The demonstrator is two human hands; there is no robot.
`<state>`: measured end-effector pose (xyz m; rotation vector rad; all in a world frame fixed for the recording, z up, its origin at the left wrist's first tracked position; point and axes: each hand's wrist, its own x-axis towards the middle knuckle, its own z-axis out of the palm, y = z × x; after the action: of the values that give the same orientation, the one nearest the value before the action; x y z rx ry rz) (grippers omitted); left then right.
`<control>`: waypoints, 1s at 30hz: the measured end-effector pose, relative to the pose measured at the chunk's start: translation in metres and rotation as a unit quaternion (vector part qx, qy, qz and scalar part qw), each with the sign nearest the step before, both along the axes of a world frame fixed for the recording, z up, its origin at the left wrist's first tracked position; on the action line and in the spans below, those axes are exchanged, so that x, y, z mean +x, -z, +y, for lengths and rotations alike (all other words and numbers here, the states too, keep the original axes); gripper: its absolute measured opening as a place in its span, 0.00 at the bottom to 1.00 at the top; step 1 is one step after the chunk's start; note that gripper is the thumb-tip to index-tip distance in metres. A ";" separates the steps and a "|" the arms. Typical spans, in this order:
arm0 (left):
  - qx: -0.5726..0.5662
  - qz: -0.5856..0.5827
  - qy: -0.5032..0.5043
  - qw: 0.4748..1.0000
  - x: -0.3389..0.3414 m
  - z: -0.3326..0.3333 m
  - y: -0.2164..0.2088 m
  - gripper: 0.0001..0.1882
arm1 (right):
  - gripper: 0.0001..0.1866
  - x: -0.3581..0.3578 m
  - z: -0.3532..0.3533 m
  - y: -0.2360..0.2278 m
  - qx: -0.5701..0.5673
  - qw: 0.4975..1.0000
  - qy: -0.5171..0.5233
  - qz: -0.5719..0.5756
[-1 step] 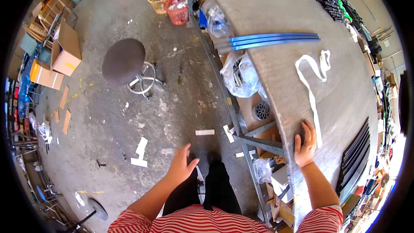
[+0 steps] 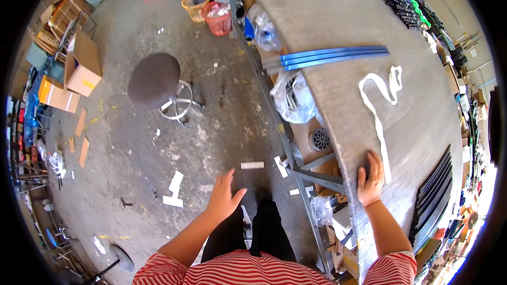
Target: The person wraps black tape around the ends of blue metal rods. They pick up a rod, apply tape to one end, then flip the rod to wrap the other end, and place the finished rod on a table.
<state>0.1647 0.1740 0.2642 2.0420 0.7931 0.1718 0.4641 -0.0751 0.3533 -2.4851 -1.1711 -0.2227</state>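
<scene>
My left hand (image 2: 224, 196) hangs in the air over the floor in front of my legs, thumb apart from the fingers, holding nothing. On the right, my right hand (image 2: 371, 180) rests on the brown worktable (image 2: 338, 105) near its left edge, fingers stretched out. Close beside its fingertips lies the lower end of a white fabric strip (image 2: 379, 126), which curls into loops farther up the table. Beyond that, several blue strips (image 2: 338, 56) lie side by side across the tabletop. A row of long black strips (image 2: 432, 195) lies to the right of my right hand.
A round dark stool (image 2: 154, 81) stands on the concrete floor to the left. Under the table's metal frame sit plastic bags (image 2: 291, 97) and boxes. Baskets (image 2: 217, 18) stand at the far end. Cardboard boxes (image 2: 84, 68) line the left side. White scraps (image 2: 175, 187) litter the floor.
The view has shifted slightly, so stool, blue strips and white strip sit a little lower in the picture. Both hands keep nearly the same pose; my right hand stays on the table.
</scene>
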 end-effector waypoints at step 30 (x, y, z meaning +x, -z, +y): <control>0.278 0.100 0.202 0.934 0.342 0.278 -0.148 0.12 | 0.15 0.026 0.039 -0.038 -0.155 0.964 0.121 0.178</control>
<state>0.5066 0.4523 0.4127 2.7498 0.4509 -0.0565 0.4904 -0.0360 0.3917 -2.7813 -0.8034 0.3599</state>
